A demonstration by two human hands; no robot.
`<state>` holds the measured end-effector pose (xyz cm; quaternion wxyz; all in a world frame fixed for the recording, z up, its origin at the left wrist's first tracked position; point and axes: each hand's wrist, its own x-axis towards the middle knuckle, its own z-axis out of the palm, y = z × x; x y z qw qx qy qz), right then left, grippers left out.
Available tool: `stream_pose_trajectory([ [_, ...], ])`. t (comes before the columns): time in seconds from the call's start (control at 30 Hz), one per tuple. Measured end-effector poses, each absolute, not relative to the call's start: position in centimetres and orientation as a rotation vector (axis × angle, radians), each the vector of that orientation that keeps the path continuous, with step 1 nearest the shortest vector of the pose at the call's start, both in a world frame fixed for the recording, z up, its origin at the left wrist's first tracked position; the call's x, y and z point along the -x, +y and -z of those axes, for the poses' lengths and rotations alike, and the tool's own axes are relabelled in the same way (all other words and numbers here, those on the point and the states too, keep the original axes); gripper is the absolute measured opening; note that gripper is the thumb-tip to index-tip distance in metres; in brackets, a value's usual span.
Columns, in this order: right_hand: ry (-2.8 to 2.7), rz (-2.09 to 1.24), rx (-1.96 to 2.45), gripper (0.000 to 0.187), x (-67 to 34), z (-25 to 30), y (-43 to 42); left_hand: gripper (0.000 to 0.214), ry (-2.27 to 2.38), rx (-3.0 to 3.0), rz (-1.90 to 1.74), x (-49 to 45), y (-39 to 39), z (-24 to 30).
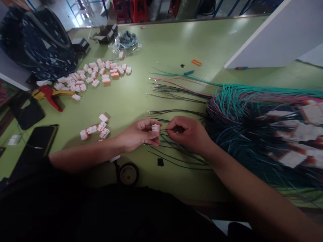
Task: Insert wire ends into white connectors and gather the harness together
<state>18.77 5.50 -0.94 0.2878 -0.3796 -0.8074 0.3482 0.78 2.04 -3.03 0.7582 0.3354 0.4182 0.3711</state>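
Observation:
Between the thumb and fingers of my left hand (138, 136) is a small white connector housing (155, 129), held over the green table. Just to its right, my right hand (188, 132) pinches a thin dark wire (163, 130) close to the housing. Whether the wire's tip is inside the housing I cannot tell. Several loose black and green wires (176, 111) with metal tips fan out to the left from a large bundle (234, 104). A small group of white and orange connectors (102, 126) lies left of my left hand.
A larger heap of connectors (75, 80) spreads at the back left, near red and yellow pliers (51, 95). A tape roll (128, 173) lies near my body. Connectors with wires (292, 158) pile up at the right. A patterned bag (37, 43) stands far left.

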Motion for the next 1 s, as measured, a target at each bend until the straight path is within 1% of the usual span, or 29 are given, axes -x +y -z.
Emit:
stream_pose_trajectory([
  [0.27, -2.174, -0.87, 0.985, 0.01, -18.7, 1.1, 5.5, 0.03, 0.933, -0.726, -0.799, -0.9, 2.0, 2.6],
  [0.57, -2.111, -0.937, 1.026, 0.009, -18.8, 1.0, 5.4, 0.032, 0.947, -0.732, -0.843, -0.9, 2.0, 2.8],
  [0.67, -2.108, -1.036, 1.059, 0.008, -19.3, 0.4, 5.8, 0.031, 0.914, -0.745, -0.905, -1.0, 2.0, 3.0],
  [0.77, -2.116, -1.133, 1.081, 0.013, -19.8, -0.2, 6.3, 0.031, 0.9, -0.773, -0.945, -1.0, 2.0, 3.0],
  [1.0, -2.134, -1.095, 1.048, 0.009, -20.0, 0.0, 6.5, 0.028, 0.977, -0.866, -0.976, -1.2, 1.7, 2.1],
])
